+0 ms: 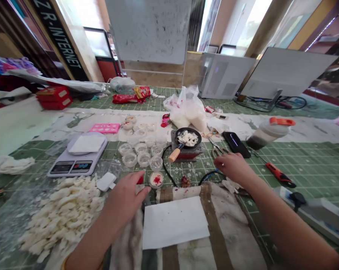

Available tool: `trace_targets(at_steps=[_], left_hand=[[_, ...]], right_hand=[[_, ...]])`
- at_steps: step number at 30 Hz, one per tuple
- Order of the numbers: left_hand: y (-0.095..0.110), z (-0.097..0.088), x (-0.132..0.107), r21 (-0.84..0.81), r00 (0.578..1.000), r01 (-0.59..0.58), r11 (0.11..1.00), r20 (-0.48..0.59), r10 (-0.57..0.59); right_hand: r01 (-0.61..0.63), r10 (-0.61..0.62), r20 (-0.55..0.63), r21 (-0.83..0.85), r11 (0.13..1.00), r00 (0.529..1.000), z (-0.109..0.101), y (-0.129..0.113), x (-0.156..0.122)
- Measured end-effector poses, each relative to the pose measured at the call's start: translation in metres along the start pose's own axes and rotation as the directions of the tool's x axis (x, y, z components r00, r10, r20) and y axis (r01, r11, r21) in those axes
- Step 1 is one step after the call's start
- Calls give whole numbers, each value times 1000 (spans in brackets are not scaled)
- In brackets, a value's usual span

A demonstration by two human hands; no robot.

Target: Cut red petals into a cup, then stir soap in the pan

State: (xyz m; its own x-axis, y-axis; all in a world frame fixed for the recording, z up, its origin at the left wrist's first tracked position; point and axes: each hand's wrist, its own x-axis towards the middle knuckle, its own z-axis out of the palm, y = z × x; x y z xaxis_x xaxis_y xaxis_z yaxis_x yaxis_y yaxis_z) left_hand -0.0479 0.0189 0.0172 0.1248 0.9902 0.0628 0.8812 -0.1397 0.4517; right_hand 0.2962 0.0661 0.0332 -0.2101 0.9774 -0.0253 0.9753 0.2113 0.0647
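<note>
My left hand (130, 195) hovers over the striped cloth's left edge, thumb and fingers apart, holding nothing. Just beyond its fingertips is a small clear cup (156, 180) with cream-coloured filling and red bits on top. A small red piece (140, 180) shows beside the index finger. My right hand (228, 165) is low over the mat with curled fingers, close to the scissors (217, 149); what it holds, if anything, is hidden. Between and beyond the hands, a small black pan (188, 138) with white chunks sits on a hot plate (183, 155). A folded white paper (175, 223) lies on the cloth (225, 225).
White flakes (64, 215) are heaped at left, below a kitchen scale (78, 153). Several clear cups (142, 153) stand left of the pan. A phone (236, 144), a screwdriver (280, 174), an orange-lidded bottle (269, 133) and a power strip (312, 215) lie right. Behind are plastic bags (187, 108).
</note>
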Motion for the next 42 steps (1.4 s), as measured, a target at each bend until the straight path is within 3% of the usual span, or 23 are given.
trace_targets(at_steps=[2,4,8,12,16,20,23,25,30,36,42], left_hand=[[3,7,7,61,1000,-25,998,3,25],[4,15,11,120,998,-51,992,44,46],[4,28,16,183,994,-75,980,89,59],[6,38,18,186,996,-80,979,65,68],[7,50,16,161,998,-57,985,-25,62],[6,56,15,111,989,-58,992,-128,73],[6,54,14,73,978,-91,993,-182,103],[7,49,12,33,968,-123,992,-218,127],[11,39,4,-131,938,-222,966,-298,175],[14,36,-4,-341,931,-278,898,-325,165],[15,36,-6,-446,923,-332,831,-334,190]], right_hand=[[134,-122,168,-64,989,978,6,8,12],[226,-203,259,-61,972,944,12,11,18],[295,-268,287,-53,954,920,16,12,18],[342,-322,188,-88,936,928,4,18,15],[222,-225,-49,-64,973,973,-25,26,-1],[222,-123,-335,275,935,934,-54,7,-30],[264,105,-458,668,696,883,-68,-34,-45],[223,251,-430,786,576,867,-70,-64,-49],[311,127,-424,807,501,897,-52,-110,-49],[434,139,-528,798,418,838,-21,-117,-46],[462,77,-514,819,340,854,-21,-121,-47]])
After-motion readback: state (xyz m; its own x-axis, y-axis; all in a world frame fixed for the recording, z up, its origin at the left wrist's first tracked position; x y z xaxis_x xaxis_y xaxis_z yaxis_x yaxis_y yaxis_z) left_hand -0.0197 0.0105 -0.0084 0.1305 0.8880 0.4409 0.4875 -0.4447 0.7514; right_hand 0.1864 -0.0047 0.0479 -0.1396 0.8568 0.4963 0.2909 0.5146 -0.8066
